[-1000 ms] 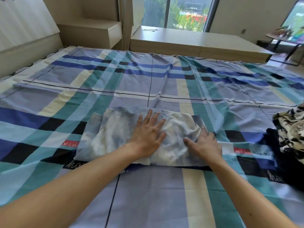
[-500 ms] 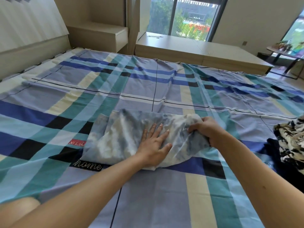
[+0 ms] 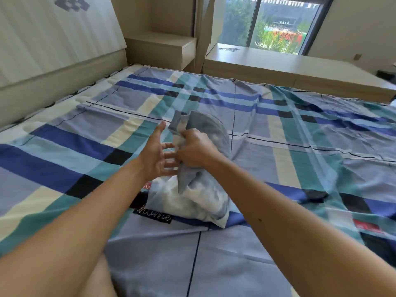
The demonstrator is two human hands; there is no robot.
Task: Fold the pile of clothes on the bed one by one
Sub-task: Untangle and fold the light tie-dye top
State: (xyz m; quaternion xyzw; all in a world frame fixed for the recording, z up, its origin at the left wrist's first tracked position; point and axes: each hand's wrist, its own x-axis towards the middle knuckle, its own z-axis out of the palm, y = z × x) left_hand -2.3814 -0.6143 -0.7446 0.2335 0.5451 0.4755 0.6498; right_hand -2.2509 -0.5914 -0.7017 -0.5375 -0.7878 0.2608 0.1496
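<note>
The right hand is curled tight round a bunched fistful of the blue-and-white mottled garment, holding its upper part up off the bed so that folds of cloth stick out above the knuckles. The left hand is just beside it, palm turned inward and fingers spread, gripping nothing; its fingertips reach to the cloth under the right fist, though whether they touch it is hard to make out. Below both hands the rest of the garment sags in a loose heap and rests on the plaid bedsheet, which is checked in blue, teal, cream and black and spreads out on every side of the arms. A black label with pale script peeps out from under the heap on the left-hand side, partly covered. Further out past the left hand are a pale striped headboard and a wooden bedside shelf; beyond the hands a low wooden platform runs under a large window showing greenery. Near the right forearm, something dark is cut off by the picture's edge and cannot be identified.
</note>
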